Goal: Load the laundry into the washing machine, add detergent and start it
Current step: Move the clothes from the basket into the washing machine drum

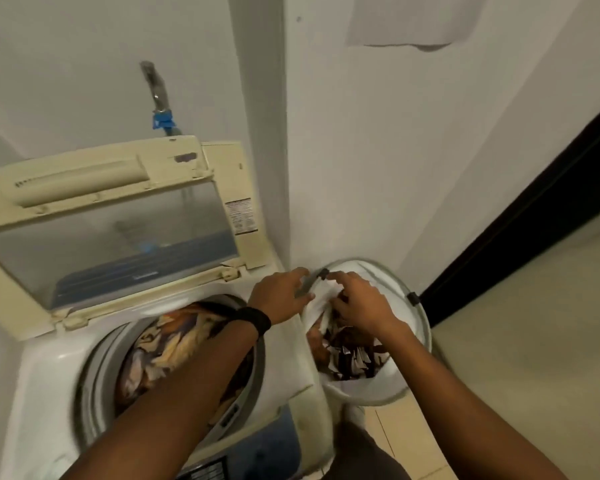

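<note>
Step in hand: loading, w/ detergent and start not yet done. The washing machine [49, 375] stands at left w/ its lid [108, 230] propped up against the wall. A patterned load [163, 348] already sits in the drum. The rest of the laundry is in the white hamper [421, 327], on the floor just beside the machine's right side.

Hands: both are at the hamper's mouth. The left hand [281, 296], w/ a dark wristband [257, 320], reaches across over the drum. Its fingers and thumb are curled on the hamper's near rim, holding it steady. The right hand [361, 306] is down inside, fingers bent into the dark clothes [350, 358]. It prob. has a bunch gripped, but motion blur hides the fingertips.

Next move, as I judge it: lift that bunch up and left, over the machine's edge, and drop it into the drum. The left forearm crosses the opening, so it needs to get out of the way first. The hamper looks light, so keep a hold on the rim or it may tip as the clothes drag out.
</note>
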`<state>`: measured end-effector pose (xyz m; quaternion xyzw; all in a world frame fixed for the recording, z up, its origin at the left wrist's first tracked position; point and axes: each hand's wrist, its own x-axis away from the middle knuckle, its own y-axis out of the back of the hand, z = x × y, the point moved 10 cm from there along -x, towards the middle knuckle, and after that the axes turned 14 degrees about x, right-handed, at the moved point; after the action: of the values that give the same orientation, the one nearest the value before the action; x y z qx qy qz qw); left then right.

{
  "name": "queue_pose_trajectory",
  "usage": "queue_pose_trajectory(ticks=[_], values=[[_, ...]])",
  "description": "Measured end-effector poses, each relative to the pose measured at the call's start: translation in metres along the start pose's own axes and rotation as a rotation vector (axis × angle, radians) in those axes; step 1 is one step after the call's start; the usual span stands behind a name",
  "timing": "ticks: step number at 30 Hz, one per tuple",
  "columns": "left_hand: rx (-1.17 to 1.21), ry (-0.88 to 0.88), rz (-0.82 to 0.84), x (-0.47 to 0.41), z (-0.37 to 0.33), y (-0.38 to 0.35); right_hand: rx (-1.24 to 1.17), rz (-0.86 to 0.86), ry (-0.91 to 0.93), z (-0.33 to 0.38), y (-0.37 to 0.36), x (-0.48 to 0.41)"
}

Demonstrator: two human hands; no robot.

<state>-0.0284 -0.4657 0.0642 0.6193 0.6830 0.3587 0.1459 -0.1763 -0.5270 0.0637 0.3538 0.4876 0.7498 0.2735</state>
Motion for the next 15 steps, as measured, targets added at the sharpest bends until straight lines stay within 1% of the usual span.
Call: queue_pose_trajectory(ticks=[4,7,9,12,15], values=[[0.018,0.047,0.052,-0.046,-0.022,-0.051,-0.054,0.017,-0.059,-0.085,-0.006,-0.034],[0.041,0.107,0.112,-0.079,-0.023,-0.096,-0.093,0.077,-0.076,-0.138,-0.028,-0.061],[-0.003,0.147,0.154,-0.098,-0.016,-0.124,-0.118,0.134,-0.114,-0.166,-0.049,-0.073],[-0.057,0.185,0.212,-0.125,0.004,-0.165,-0.134,0.237,-0.126,-0.196,-0.095,-0.089],[-0.035,0.243,0.283,-0.151,0.035,-0.210,-0.130,0.349,-0.111,-0.208,-0.144,-0.103]])
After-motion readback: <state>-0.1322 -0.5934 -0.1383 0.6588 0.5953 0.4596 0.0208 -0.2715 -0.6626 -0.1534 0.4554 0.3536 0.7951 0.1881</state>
